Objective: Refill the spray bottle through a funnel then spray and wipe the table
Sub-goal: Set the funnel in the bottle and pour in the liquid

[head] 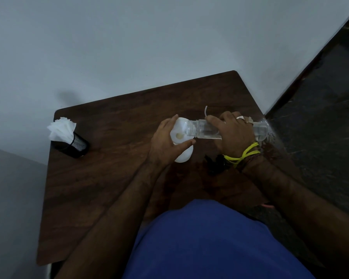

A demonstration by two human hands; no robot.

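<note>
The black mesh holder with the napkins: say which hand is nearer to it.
Left. The left hand holds the white funnel, right of the holder; the right hand is farther right.

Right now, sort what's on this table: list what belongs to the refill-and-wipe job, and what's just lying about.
In use:
- clear plastic bottle, tipped sideways in the right hand
- white plastic funnel, steadied by the left hand
- white spray bottle under the funnel
- white paper napkins in a black mesh holder, for wiping
- dark wooden table

Lying about:
- small black object near the right wrist, unclear
</note>
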